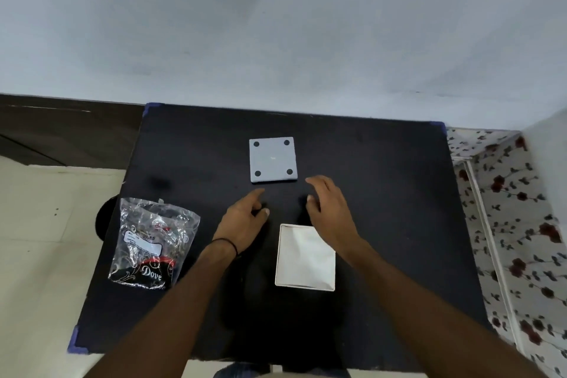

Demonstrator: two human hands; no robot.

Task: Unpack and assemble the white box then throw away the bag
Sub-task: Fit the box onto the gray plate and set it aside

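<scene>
A white open box tray (303,258) lies on the black table (383,193), near its front middle. Farther back lies a flat grey-white square piece (273,159) with a black dot at each corner. A crinkled clear plastic bag (150,242) with a white label and "Dove" print rests at the left edge. My left hand (245,218) hovers between the tray and the square piece, fingers loosely curled, holding nothing. My right hand (328,209) is just right of it, fingers spread, empty, with its wrist over the tray's far right corner.
A pale wall rises behind the table. Cream floor tiles (40,239) show on the left, with a dark round object (102,218) under the table's edge. A floral cloth (515,224) covers something on the right.
</scene>
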